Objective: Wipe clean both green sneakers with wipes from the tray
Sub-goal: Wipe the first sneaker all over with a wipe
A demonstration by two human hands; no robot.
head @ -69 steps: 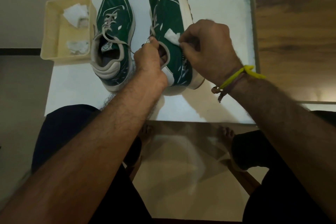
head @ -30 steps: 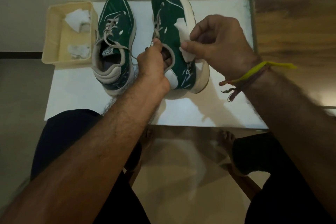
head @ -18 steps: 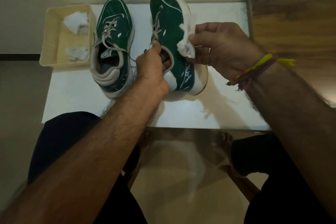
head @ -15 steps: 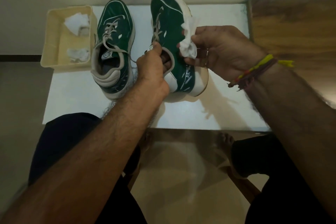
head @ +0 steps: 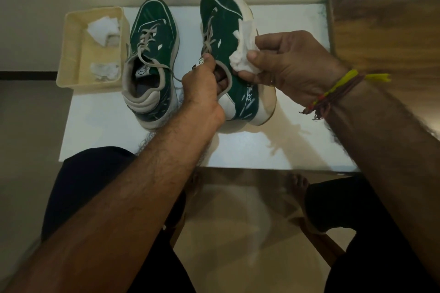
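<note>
Left hand (head: 202, 93): gripping the collar of the right sneaker (head: 228, 54), tilting it on the white table (head: 119, 131).
Right hand (head: 290, 66): pinching a crumpled wipe (head: 242, 54) against that sneaker's side.
Left sneaker (head: 152, 59): sitting upright beside the tray (head: 71, 38).
Tray: holding two wipes (head: 102, 31), far left.

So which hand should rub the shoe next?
The right hand, probably. It already grips the bunched wipe against the side of the tilted sneaker. The left hand is busy gripping that sneaker's collar to steady it, and holds no wipe.
</note>
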